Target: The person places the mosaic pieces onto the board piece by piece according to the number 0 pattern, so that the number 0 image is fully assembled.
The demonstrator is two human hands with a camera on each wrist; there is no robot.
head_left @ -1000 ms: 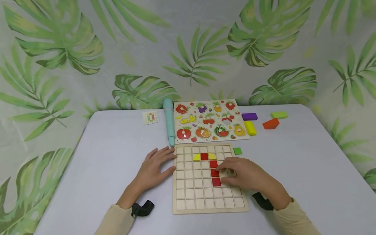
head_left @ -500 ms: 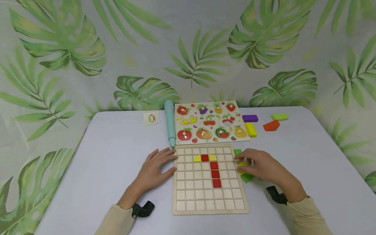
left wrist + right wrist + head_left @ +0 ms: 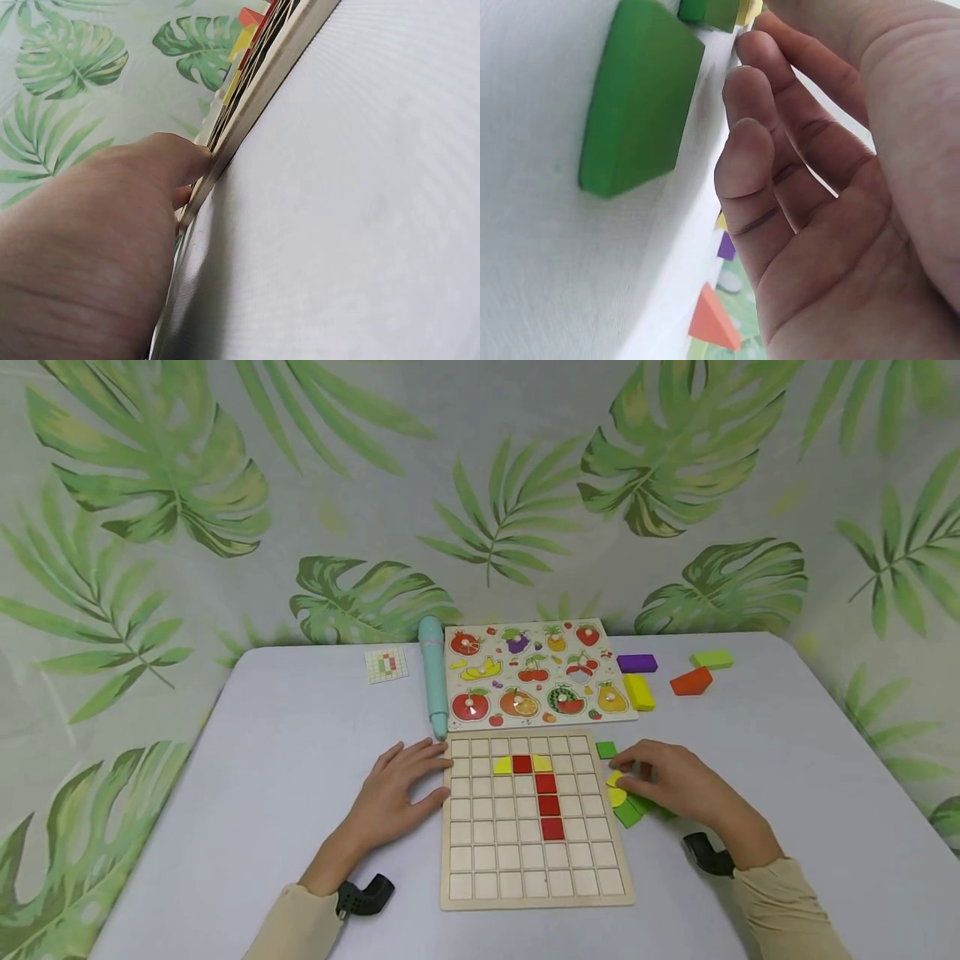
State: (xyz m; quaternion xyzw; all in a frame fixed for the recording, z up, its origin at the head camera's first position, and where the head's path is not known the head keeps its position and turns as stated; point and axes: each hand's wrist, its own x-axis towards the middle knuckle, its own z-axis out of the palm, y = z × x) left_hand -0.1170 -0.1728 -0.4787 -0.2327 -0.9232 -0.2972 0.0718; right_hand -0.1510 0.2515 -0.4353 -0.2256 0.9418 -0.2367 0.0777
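Observation:
A wooden grid board [image 3: 525, 857] lies on the white table. It bears several red square tiles [image 3: 549, 806] and two yellow curved tiles [image 3: 502, 766]. My left hand [image 3: 393, 793] rests at the board's left edge, fingers extended, thumb touching the side; the left wrist view shows this thumb [image 3: 180, 156] against the edge. Right of the board, my right hand [image 3: 675, 781] pinches a small yellow tile [image 3: 615, 778] between thumb and index finger. Another yellow tile [image 3: 617, 797] and several green tiles [image 3: 627, 814] lie under it. In the right wrist view, the fingertips partly hide the yellow pieces.
A fruit peg puzzle [image 3: 536, 685], a turquoise microphone-shaped toy [image 3: 433, 672] and a small pattern card [image 3: 386, 666] lie behind the board. Purple [image 3: 637, 663], yellow [image 3: 639, 692], orange [image 3: 692, 682] and light green [image 3: 712, 659] blocks sit at the back right. One green square [image 3: 607, 750] lies beside the board.
My right hand left the red tiles on the board and moved right to the loose yellow and green tiles, where it now pinches a yellow one. My left hand stayed at the board's edge.

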